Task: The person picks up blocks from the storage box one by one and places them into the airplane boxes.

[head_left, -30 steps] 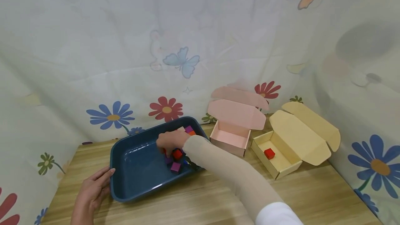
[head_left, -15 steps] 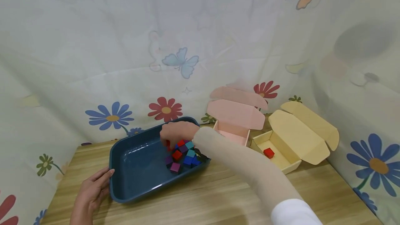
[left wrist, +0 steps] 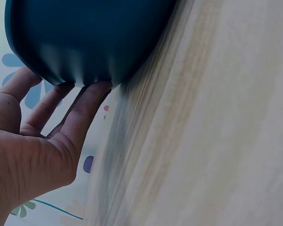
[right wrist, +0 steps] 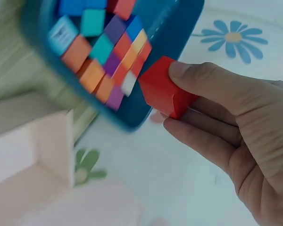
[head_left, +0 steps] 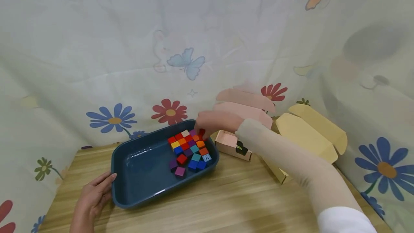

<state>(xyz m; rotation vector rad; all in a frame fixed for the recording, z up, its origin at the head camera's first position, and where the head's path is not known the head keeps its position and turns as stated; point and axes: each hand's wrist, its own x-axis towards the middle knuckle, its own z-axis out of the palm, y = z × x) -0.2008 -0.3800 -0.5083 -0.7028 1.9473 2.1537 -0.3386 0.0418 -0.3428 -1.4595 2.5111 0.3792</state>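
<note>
My right hand (head_left: pixel 215 120) pinches a red cube (right wrist: pixel 165 88) between thumb and fingers, held above the right end of a dark blue tray (head_left: pixel 139 204). In the right wrist view the cube is clear of the other cubes. Several coloured cubes (head_left: pixel 184 143) in red, orange, purple, blue and teal lie together in the tray's right half. My left hand (head_left: pixel 93 193) touches the tray's left end; in the left wrist view its fairly straight fingertips (left wrist: pixel 101 85) press against the outer wall.
Right of the tray stands a small pink box (head_left: pixel 226 148) with its lid raised. Farther right, a yellow box (head_left: pixel 275 170) has its lid (head_left: pixel 307 136) up, its inside mostly hidden by my right sleeve (head_left: pixel 291 157). A flowered cloth (head_left: pixel 145 46) hangs behind the wooden table (head_left: pixel 210 204).
My right hand has lifted a red cube out of the group and moved right, toward the pink box. The left hand stays at the tray's left end.
</note>
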